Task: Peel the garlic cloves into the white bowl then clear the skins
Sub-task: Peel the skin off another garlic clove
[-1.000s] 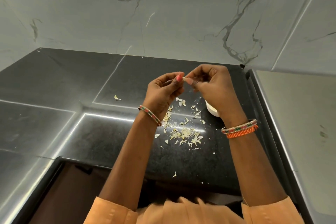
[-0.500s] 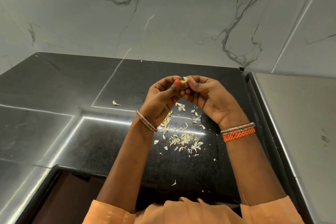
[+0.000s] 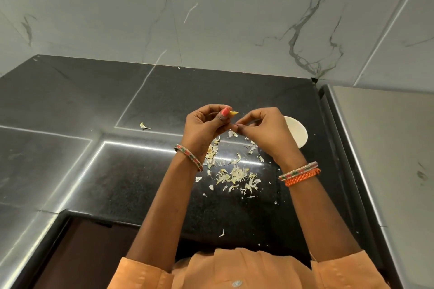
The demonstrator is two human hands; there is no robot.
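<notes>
Countertop [image 3: 164, 91]: black polished speckled stone.
White bowl [image 3: 296, 132]: round, smooth, behind right hand.
Left hand [image 3: 206, 128]: fingers curled, pinching garlic clove [image 3: 233, 113], pale, pointed.
Right hand [image 3: 265, 130]: fingertips pinched; contents indiscernible.
Skins [image 3: 234, 172]: papery flakes strewn beneath hands.

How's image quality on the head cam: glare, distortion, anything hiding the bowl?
Head view: bright strip-light reflections streak the glossy black countertop, one crossing the garlic skins; wide-angle lens splays the wall tile seams outward; focus is fair, the clove in the left hand reads clearly; the right hand covers much of the white bowl, contents not visible.
</notes>
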